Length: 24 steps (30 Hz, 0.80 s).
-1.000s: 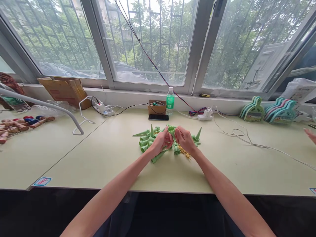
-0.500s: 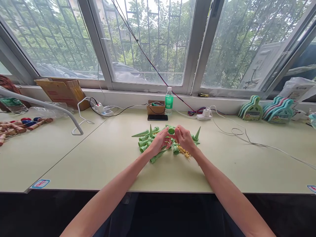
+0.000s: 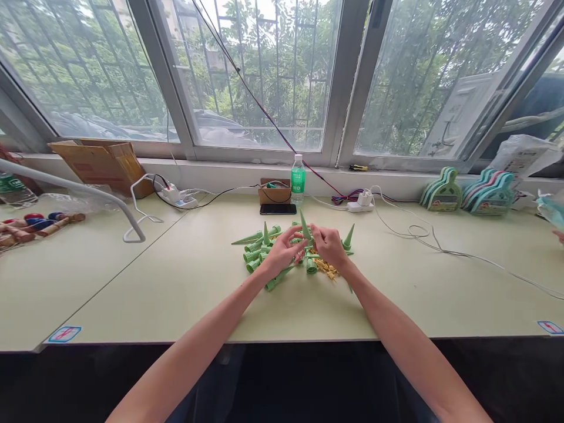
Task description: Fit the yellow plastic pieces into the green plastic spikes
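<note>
A heap of green plastic cone spikes (image 3: 259, 254) lies on the pale table (image 3: 185, 294), with several small yellow pieces (image 3: 326, 269) beside it. Both my hands meet over the heap. My left hand (image 3: 279, 255) and my right hand (image 3: 328, 247) together hold one green cone spike (image 3: 305, 227), its tip pointing up and away from me. One more spike (image 3: 348, 238) stands upright just right of my right hand.
Behind the heap lie a black phone (image 3: 277, 208), a small cardboard box (image 3: 274, 193) and a green-labelled bottle (image 3: 298, 178). Power strips (image 3: 178, 197) and cables run along the sill. A cardboard box (image 3: 101, 164) and wooden toys (image 3: 30, 226) sit left; coloured boards (image 3: 467, 191) right.
The held spike has turned: earlier its open round end faced me, now its tip points up. The view has shifted slightly left.
</note>
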Available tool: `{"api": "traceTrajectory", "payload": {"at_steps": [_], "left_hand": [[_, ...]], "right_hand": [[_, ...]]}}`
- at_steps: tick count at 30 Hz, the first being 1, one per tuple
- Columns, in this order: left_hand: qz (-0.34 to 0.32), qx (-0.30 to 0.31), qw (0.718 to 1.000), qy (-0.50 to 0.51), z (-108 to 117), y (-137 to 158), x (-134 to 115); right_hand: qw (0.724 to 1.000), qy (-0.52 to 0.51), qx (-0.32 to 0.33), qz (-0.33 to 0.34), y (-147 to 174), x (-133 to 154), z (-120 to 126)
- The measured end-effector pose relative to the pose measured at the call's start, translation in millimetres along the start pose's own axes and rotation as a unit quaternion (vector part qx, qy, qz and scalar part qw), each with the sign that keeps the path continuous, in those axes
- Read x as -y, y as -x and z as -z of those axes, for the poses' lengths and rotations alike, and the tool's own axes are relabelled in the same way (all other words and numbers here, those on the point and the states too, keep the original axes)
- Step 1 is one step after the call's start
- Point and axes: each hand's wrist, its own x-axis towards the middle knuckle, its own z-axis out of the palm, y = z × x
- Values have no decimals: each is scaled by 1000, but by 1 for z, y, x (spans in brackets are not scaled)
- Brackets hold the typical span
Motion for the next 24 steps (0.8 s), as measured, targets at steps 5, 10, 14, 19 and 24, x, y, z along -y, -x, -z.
{"api": "traceTrajectory", "payload": {"at_steps": [5,10,14,19,24], "left_hand": [[-22,2,1000,-21,0,-2,1],[-8,-17,999,-27,-3,-3,-1],[15,-48,998,25,-3,-6,-2],[58,-30,995,70,-2,-5,-4],[89,-3,995,50,-4,-1,-8]], "right_hand": [[1000,23,-15,10,-1,-5,-5],[999,32,-32,15,-2,-4,-7],[998,31,-50,12,-3,-2,-5],[999,-10,15,28,-1,-3,-5],[997,-23,63,45,2,-4,-11]]}}
